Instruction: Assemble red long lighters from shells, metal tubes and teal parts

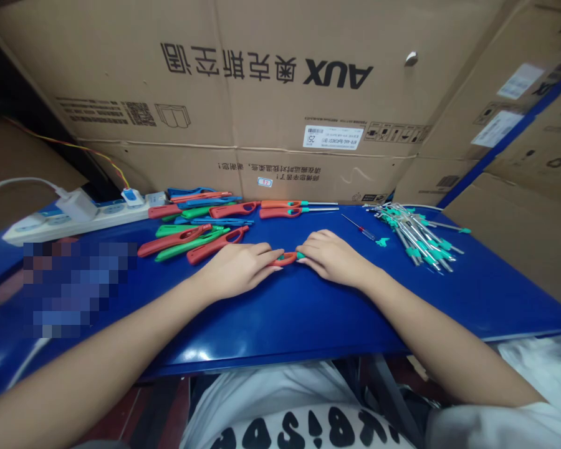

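Fingers of my left hand [236,269] are closed on an orange-red lighter handle [287,259], its looped end showing between my hands. My right hand [333,255] pinches a lighter nozzle by a teal-green end piece [300,255] close to the handle; most of the nozzle is hidden under the hand. Whether the two parts touch, I cannot tell. Just behind my hands lie two orange-red lighters with metal nozzles fitted [299,212]. Left of them is a pile of red, green and blue lighter handles [187,240].
At the right lies a heap of metal nozzles with teal ends [421,234]. Near it are a small screwdriver [365,232] and a loose teal piece [382,242]. A white power strip [107,215] with plugs sits at the left. Cardboard [262,125] walls the back of the blue table [285,324].
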`<state>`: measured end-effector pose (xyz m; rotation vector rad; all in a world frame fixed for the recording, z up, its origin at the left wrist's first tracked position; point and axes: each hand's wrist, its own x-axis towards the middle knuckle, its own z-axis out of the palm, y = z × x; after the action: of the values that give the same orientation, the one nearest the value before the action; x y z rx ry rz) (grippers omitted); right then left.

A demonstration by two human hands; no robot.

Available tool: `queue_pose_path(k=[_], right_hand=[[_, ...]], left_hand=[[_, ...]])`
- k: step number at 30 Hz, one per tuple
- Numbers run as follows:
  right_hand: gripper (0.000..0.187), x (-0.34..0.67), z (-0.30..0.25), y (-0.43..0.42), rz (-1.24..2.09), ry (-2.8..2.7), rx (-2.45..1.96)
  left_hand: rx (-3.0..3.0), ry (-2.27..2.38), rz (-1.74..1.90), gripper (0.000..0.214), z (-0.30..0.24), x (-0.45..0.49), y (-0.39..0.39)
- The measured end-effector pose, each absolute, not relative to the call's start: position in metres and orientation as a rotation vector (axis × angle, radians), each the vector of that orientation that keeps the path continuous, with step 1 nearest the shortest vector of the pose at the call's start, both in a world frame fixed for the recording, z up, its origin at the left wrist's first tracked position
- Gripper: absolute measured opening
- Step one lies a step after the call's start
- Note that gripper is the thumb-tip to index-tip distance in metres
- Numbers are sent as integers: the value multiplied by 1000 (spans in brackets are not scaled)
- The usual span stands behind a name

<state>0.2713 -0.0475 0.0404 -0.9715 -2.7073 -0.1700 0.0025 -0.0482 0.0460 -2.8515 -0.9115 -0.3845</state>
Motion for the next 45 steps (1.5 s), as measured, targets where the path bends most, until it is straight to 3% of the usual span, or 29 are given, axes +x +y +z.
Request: queue_pose_path(k=[9, 20, 33, 45], right_hand=[[28, 277, 44, -47, -233, -2638, -912], [33, 268, 23, -50, -628, -2597, -826], [24, 264, 16, -54, -430, -2610, -875], [10, 282, 22, -32, 247, -2481, -1140]], left_hand=[[-2847, -953, -443, 45, 47, 2, -50], [-3181, -1070, -734, 39, 40, 6, -50], [-2965, -931, -537, 40, 38, 7, -56], [-2913, -1078, -512, 53, 31, 5, -41]])
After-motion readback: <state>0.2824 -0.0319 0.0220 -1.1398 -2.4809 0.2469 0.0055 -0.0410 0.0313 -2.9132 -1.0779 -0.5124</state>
